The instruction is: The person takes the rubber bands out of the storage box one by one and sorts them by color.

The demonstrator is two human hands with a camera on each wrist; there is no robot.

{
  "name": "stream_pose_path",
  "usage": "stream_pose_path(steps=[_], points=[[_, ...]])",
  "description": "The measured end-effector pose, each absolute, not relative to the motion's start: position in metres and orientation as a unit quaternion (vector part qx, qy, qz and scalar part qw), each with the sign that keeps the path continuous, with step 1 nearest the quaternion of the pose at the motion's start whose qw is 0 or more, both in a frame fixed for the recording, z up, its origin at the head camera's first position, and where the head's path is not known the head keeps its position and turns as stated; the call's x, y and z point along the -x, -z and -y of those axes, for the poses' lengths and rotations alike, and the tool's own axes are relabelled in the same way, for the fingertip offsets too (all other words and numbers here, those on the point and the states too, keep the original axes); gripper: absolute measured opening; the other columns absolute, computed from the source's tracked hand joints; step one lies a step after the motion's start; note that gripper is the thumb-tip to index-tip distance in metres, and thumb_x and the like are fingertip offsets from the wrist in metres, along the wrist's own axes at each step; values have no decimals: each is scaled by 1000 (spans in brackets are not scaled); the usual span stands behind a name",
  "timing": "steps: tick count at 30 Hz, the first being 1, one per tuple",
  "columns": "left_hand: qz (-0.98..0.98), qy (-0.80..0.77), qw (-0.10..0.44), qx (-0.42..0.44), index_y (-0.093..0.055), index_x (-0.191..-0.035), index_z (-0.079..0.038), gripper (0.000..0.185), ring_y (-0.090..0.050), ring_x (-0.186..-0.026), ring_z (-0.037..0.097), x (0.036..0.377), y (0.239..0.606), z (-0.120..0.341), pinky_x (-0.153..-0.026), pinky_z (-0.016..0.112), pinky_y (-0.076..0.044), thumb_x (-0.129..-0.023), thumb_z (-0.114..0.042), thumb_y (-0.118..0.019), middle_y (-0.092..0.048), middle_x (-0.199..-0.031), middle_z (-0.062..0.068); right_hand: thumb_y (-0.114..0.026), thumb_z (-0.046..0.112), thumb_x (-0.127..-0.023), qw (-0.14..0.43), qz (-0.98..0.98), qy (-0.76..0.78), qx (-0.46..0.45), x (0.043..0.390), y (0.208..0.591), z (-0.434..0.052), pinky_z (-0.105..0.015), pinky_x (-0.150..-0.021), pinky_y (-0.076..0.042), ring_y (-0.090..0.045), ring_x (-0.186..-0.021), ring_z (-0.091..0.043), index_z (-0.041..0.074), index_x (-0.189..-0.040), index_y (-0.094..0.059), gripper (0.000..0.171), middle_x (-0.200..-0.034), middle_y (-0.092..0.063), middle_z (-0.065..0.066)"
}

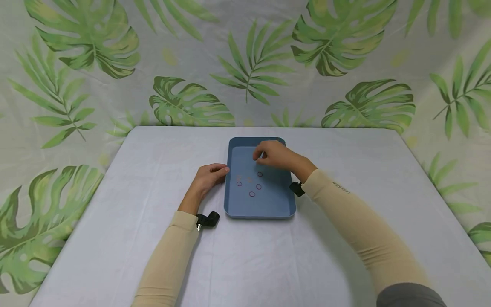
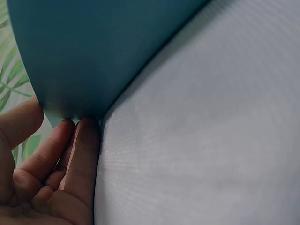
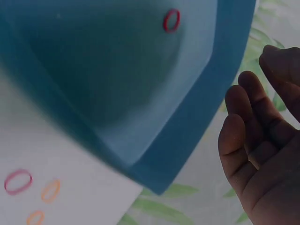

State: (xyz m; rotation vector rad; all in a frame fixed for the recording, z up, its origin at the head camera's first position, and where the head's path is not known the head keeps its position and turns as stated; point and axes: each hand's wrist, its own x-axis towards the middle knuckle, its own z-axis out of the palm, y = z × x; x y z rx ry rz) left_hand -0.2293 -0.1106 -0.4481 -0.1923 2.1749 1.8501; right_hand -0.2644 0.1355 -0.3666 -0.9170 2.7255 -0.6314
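Observation:
A blue tray (image 1: 260,216) lies in the middle of the white table. Several small rubber bands (image 1: 252,194), dark red and pale orange, are scattered on its floor. My left hand (image 1: 219,171) rests against the tray's left rim. In the left wrist view its fingertips (image 2: 84,129) touch the tray's outer wall (image 2: 93,47), with the thumb beside the edge. My right hand (image 1: 262,157) hovers over the far half of the tray with its fingers loosely curled. In the right wrist view the right hand (image 3: 262,131) shows no band in it, and a red band (image 3: 171,20) lies on the tray (image 3: 220,93).
A white cloth covers the table (image 1: 153,238), with a leaf-print backdrop (image 1: 249,64) behind and at both sides. A black camera sits on each wrist (image 1: 209,218). In the right wrist view, a pink band (image 3: 18,181) and orange bands (image 3: 50,191) show at lower left.

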Motion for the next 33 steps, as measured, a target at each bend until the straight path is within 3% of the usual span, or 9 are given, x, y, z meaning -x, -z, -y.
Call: stream_pose_path(steps=[24,33], points=[[-752,-640,142,71,-63,-132,-3,43,-62,-123,27,228,447,111,-105,37,-51,-95,-24,-68,-61,-137,18,-64,3,-89,100,-911,203,344,256,399,-115,-37,-85,-58,-68,-94,-26,3,-97,-75,13,-103,-71,-13],[-757,-634,139,68,-63,-131,-2,42,-63,-121,26,228,446,110,-104,37,-52,-95,-24,-67,-62,-135,18,-70,8,-87,113,-918,176,336,258,411,-113,-36,-84,-56,-66,-91,-22,8,-94,-76,9,-98,-71,-9]])
